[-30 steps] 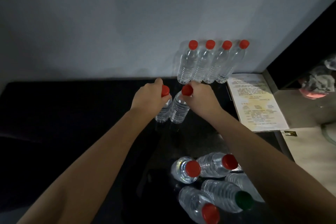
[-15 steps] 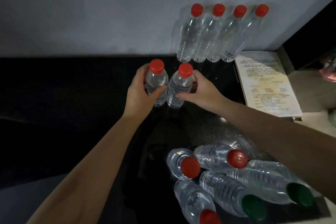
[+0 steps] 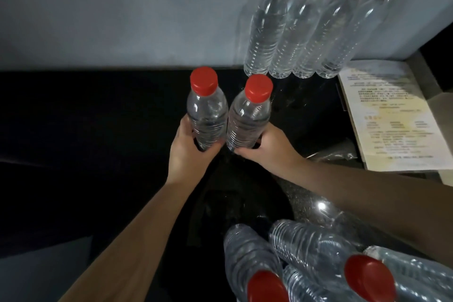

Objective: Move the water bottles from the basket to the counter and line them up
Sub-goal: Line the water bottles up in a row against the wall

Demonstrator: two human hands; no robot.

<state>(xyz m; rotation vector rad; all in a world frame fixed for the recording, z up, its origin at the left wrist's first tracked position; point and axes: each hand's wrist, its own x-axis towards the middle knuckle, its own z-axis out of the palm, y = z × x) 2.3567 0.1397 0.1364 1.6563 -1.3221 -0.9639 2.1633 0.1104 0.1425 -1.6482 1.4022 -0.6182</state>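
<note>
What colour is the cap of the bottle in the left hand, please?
Red round cap; head view.

Possibly a hotel room: dark polished counter (image 3: 294, 191), printed notice sheet (image 3: 392, 125), plain grey wall (image 3: 122, 19).

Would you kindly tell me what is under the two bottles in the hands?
The dark counter lies below. The left hand grips the left bottle low down, the right hand the right bottle, covering both bases, so whether they rest on the counter cannot be seen.
</note>
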